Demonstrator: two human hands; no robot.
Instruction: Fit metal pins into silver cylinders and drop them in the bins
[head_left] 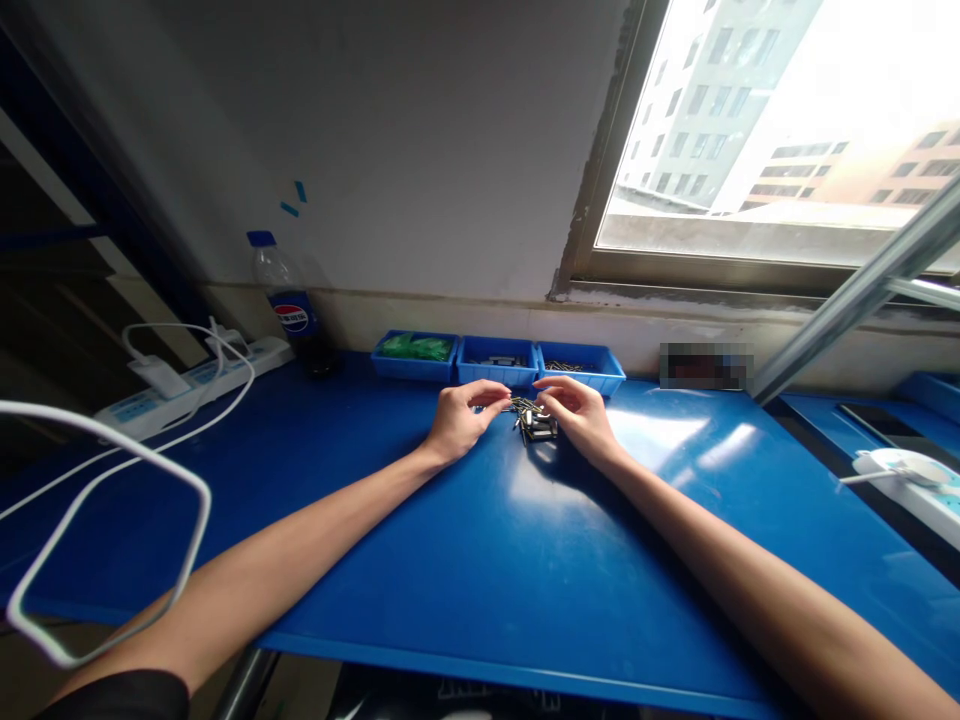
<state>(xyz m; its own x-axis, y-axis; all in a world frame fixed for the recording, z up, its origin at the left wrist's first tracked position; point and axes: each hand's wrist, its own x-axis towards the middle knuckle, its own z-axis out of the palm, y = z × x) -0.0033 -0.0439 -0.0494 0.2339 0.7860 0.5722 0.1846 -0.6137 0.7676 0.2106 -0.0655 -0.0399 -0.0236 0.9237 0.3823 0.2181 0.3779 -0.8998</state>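
Note:
A small heap of metal parts (538, 425), some thin and pin-like and some short grey blocks, lies on the blue table between my hands. My left hand (461, 418) is at the heap's left side, thumb and fingertips drawn together in a pinch; what is between them is too small to make out. Over the heap's right edge, my right hand (581, 412) is curled, with a small gap between thumb and forefinger and nothing visible in it. Behind the hands stand a blue bin with grey parts (480, 376) and a blue bin with thin metal pins (604, 381).
Further left is a blue bin holding green plastic (382, 371). A cola bottle (292, 310) stands by the wall near a white power strip (124, 415). A white cable (202, 510) loops over my left forearm. Another power strip (934, 505) is at right.

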